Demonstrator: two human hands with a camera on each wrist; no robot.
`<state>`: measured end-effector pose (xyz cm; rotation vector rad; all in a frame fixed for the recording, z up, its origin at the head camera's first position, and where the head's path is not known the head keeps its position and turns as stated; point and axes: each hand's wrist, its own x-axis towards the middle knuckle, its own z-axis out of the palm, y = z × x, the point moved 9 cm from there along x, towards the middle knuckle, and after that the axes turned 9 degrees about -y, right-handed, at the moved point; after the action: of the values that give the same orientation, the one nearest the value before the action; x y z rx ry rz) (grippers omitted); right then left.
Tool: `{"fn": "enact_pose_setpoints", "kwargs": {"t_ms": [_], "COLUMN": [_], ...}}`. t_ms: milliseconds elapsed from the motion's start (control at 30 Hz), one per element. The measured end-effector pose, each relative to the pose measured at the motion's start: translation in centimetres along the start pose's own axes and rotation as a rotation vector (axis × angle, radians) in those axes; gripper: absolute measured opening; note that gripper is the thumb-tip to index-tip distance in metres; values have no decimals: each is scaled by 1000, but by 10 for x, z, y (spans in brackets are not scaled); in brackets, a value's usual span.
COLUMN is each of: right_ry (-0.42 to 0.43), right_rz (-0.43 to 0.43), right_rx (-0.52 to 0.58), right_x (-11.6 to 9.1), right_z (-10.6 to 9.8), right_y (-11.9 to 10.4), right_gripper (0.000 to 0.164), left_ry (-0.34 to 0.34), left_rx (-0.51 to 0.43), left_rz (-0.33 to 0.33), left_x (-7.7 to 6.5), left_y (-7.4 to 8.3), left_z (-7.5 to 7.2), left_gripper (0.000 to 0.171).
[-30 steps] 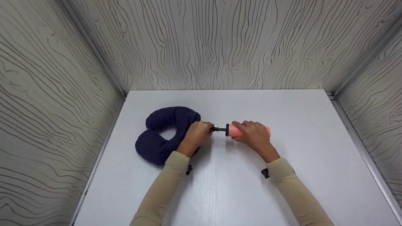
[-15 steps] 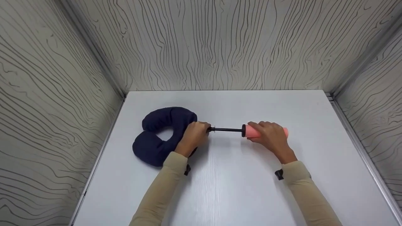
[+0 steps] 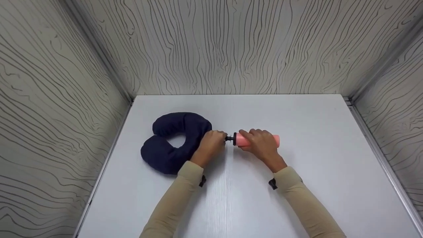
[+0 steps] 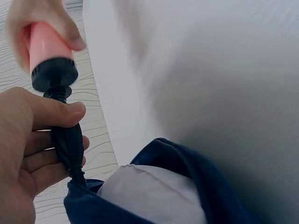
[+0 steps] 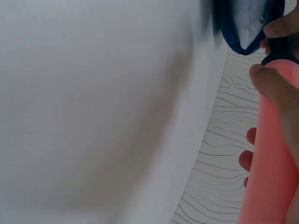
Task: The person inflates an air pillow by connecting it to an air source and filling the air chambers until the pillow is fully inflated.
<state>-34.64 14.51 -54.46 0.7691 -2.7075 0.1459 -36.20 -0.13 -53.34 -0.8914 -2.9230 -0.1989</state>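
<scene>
A navy U-shaped neck pillow (image 3: 165, 158) lies on the left of the table, its opening facing left. At its right edge my left hand (image 3: 211, 143) grips the black handle (image 4: 69, 144) of a hand pump, whose lower tip reaches the pillow's open cover. Inside that cover a pale inner bladder (image 4: 149, 191) shows in the left wrist view. My right hand (image 3: 262, 143) is wrapped round the pump's pink barrel (image 3: 243, 139), thumb along its side. Only a short piece of black rod shows between barrel and handle.
The white table (image 3: 251, 205) is bounded by wood-grain patterned panels at the back (image 3: 214, 46) and on both sides. Metal rails run along the left and right table edges.
My right hand pulled the pink barrel to the right, baring a long stretch of rod, then pushed it back left close to the left hand. The pillow shifted slightly with it.
</scene>
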Motion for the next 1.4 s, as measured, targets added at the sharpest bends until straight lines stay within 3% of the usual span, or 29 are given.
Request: {"fn": "enact_pose_setpoints", "kwargs": {"t_ms": [133, 367, 633, 933, 1067, 1233, 1400], "right_ry": [-19, 26, -3, 20, -4, -23, 18], "right_rz": [-4, -27, 1, 38, 38, 12, -3], "right_rx": [5, 8, 35, 80, 85, 57, 14], "right_x": [2, -3, -17, -35, -34, -21, -9], "right_z": [3, -5, -15, -23, -18, -7, -3], "right_y": [-3, 6, 34, 67, 60, 33, 11], "right_gripper": [60, 65, 68, 65, 66, 63, 62], "left_ry": [5, 10, 31, 28, 28, 19, 5], "left_rx": [-19, -68, -115, -119, -95, -44, -37], "left_rz": [10, -1, 7, -20, -7, 5, -7], "left_x": [-1, -3, -7, -11, -11, -9, -7], "left_y": [1, -7, -20, -32, -26, -14, -8], "left_z": [1, -2, -9, -12, -10, -6, -4], "left_gripper": [5, 5, 7, 4, 4, 3, 4]}}
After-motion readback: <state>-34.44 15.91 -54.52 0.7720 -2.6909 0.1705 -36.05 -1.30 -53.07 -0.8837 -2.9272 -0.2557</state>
